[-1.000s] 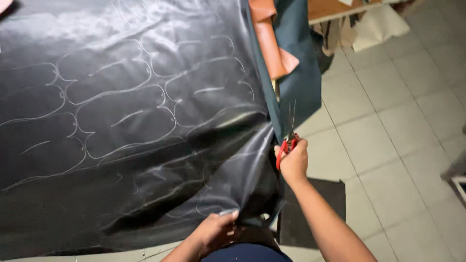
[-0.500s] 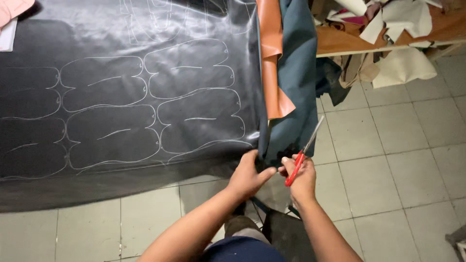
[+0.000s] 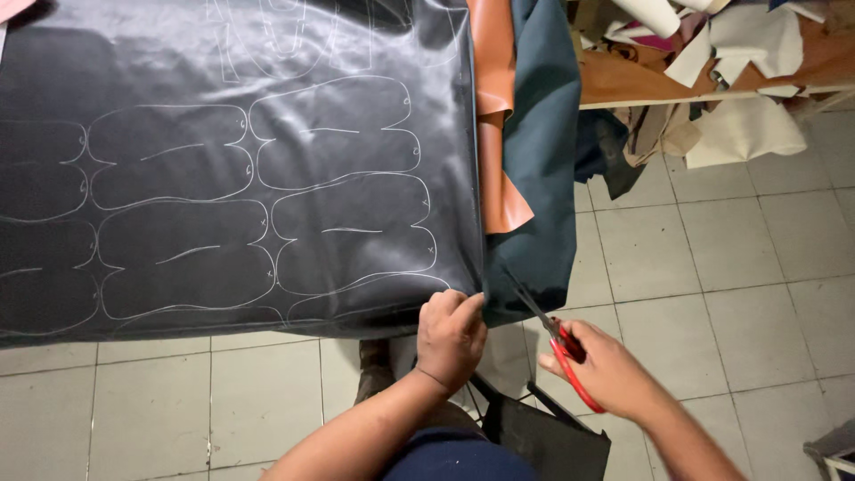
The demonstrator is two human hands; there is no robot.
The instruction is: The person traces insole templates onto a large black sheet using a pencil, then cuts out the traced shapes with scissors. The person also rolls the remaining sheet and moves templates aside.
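Scissors lowered, sheet above hands

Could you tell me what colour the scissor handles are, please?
Red: the scissors in the right hand have red handles, seen in the head view.

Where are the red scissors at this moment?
The red scissors are low and right of centre in the head view, in the right hand, blades toward the black sheet corner.

Left hand was curled knuckles-up, fingers pinched tight; right hand was closed, thumb side up, I think.
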